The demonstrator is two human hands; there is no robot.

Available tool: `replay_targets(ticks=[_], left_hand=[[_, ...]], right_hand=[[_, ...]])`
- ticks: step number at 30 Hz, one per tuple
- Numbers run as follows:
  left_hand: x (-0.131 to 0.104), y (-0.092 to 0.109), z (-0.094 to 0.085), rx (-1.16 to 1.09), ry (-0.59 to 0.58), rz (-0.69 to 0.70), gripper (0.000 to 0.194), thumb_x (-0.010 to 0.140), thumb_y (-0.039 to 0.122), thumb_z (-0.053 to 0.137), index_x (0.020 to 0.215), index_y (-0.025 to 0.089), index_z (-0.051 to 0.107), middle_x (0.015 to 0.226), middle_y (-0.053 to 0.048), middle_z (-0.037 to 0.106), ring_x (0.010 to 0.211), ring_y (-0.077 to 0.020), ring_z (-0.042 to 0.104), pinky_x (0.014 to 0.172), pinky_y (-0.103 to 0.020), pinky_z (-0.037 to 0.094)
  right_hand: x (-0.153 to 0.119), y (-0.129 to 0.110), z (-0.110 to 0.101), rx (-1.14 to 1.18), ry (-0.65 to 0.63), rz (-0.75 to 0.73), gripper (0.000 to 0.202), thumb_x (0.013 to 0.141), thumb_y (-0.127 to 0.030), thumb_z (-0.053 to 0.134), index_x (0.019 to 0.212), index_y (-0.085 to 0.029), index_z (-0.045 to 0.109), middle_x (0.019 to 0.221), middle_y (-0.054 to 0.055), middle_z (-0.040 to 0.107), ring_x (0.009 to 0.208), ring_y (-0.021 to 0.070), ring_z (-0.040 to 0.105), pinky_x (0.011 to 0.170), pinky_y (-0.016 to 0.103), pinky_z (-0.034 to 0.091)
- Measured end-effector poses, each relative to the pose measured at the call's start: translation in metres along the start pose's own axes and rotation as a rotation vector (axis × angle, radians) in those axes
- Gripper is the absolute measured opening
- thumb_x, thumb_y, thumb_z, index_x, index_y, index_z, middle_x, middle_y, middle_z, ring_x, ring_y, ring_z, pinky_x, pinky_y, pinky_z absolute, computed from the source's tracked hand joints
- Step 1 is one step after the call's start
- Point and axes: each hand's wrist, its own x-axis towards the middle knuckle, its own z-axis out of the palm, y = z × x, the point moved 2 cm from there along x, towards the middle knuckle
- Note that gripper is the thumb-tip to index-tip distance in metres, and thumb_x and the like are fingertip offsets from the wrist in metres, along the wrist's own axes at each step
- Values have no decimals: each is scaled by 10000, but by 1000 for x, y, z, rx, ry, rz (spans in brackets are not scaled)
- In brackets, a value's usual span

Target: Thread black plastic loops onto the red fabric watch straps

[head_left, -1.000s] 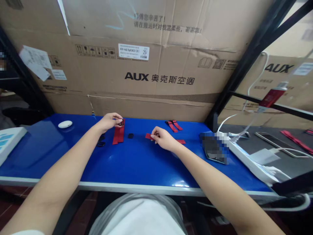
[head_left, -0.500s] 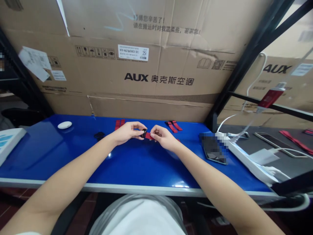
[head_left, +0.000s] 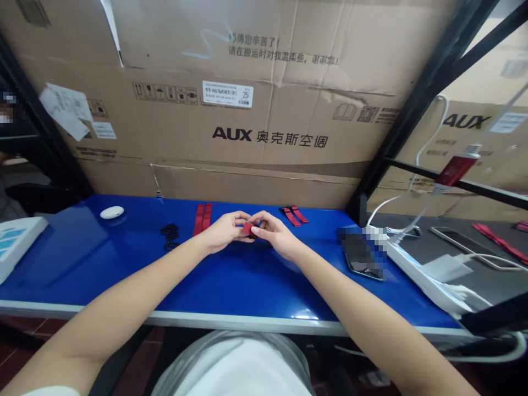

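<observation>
A short red strap (head_left: 248,229) is pinched between my two hands above the middle of the blue table. My left hand (head_left: 226,230) grips its left side, where a dark buckle partly shows under the fingers. My right hand (head_left: 273,233) presses on the strap with thumb and fingers, the fingertips close to those of the left. Two red straps (head_left: 203,218) lie side by side behind my left hand. Beside them is a small heap of black buckles (head_left: 169,235). Behind my right hand lie red straps with black buckles (head_left: 294,215).
A large cardboard box (head_left: 264,115) stands upright along the table's back edge. To the right are a dark phone (head_left: 362,256) and a white power strip (head_left: 424,275) with cables. A white oval object (head_left: 112,212) lies at the left.
My hands have come closer together, the left moving right. The red strap, stretched between them before, now shows folded over at the buckle.
</observation>
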Motion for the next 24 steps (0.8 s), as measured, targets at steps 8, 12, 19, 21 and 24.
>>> replay_targets(ticks=[8,12,19,21,24], left_hand=[[2,28,-65,1089,223,99,113,745,223,666,840,168,692,916,-72,689,873,-221,647,829,-341,499],[4,24,-91,1244,127,-67,230,713,362,711,865,189,705,848,-48,692,804,-206,645,735,-279,469],[7,4,-80,1034,142,-143,355,504,385,833,743,190,657,751,-36,676,718,-192,630,585,-232,418],[6,2,-75,997,146,-141,315,503,330,833,721,190,653,715,-29,667,676,-184,620,566,-230,409],[3,1,-69,978,161,-140,303,480,262,841,705,192,650,688,-13,653,644,-169,606,559,-223,407]], right_hand=[[2,2,-12,82,102,119,280,738,-431,710,784,-209,547,721,-22,541,639,126,452,618,265,331],[4,5,-15,156,147,102,306,714,-433,734,763,-204,537,709,-29,537,642,119,464,633,265,333],[4,8,-8,106,74,125,280,749,-409,700,789,-196,522,744,-4,604,706,143,568,692,287,412],[3,9,-7,10,55,139,239,778,-384,661,803,-198,512,731,0,610,670,142,568,674,293,430],[0,11,-7,-240,37,114,138,814,-314,596,802,-202,516,706,1,615,623,141,542,636,292,424]])
